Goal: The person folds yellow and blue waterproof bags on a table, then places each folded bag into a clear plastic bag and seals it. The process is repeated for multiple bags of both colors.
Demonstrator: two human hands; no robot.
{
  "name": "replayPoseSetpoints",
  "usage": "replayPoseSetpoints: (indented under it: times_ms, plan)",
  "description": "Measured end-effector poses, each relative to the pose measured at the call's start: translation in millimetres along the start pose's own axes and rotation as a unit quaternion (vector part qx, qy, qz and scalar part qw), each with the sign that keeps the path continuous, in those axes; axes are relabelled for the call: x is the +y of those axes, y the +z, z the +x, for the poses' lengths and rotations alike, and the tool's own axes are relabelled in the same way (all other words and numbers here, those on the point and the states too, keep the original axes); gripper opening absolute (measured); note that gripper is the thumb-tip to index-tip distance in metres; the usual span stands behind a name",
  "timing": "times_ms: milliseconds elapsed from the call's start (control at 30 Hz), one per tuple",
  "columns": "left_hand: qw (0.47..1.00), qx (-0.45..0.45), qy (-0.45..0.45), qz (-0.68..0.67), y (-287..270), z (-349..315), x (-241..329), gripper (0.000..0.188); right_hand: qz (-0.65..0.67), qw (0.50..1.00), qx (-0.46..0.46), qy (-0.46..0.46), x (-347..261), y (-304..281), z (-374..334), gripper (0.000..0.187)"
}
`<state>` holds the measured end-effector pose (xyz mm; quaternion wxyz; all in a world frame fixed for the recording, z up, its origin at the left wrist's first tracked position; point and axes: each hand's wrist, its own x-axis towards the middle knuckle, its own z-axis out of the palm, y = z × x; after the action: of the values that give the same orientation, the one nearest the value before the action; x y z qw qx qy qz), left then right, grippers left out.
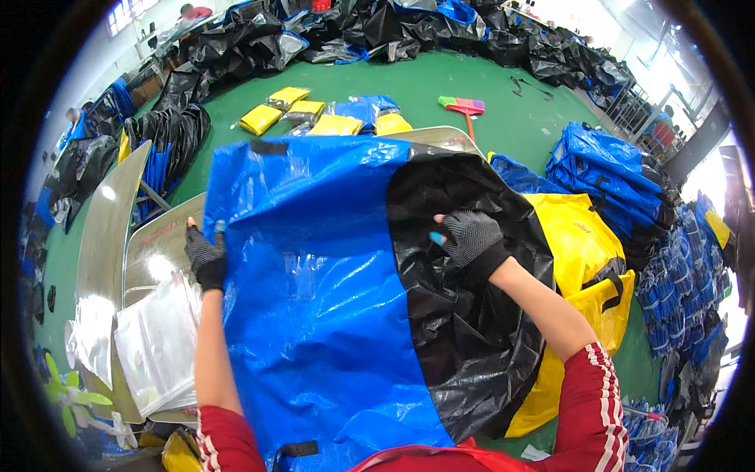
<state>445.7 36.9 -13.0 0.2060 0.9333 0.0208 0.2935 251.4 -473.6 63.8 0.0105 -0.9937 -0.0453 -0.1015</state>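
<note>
A large blue and black plastic bag (314, 315) lies spread in front of me, with a blue panel on the left and a shiny, wrinkled black panel on the right. My left hand (206, 258), in a dark dotted fingerless glove, is closed on its left edge. Over the black panel is my right hand (474, 240), gloved the same way, thumb and forefinger apart and the other fingers partly hidden. A blue covering shows on one fingertip of each hand. Short black straps (297, 450) show at the bag's near edge and its far left corner.
Clear plastic sleeves (157, 346) lie left on a metal-topped table (110, 252). A yellow bag (586, 244) and folded blue bags (609, 169) are to the right. Yellow packets (338, 124) and a broom (464, 105) are on the green floor, with black piles (377, 31) beyond.
</note>
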Motion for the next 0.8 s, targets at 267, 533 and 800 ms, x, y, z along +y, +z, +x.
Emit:
replayPoseSetpoints:
  times_ms: [267, 533, 800]
  plan:
    - [0.815, -0.352, 0.435, -0.148, 10, -123, 240, 0.081, -0.034, 0.993, -0.079, 0.084, -11, -59, 175, 0.066]
    - [0.799, -0.29, 0.476, -0.227, 129, -137, 134, 0.062, 0.049, 0.954, -0.189, -0.227, -54, -44, -3, 0.043]
    - [0.992, -0.113, -0.001, -0.05, -102, 5, -71, 0.035, -0.004, 0.956, -0.145, -0.254, -38, 6, -61, 0.031]
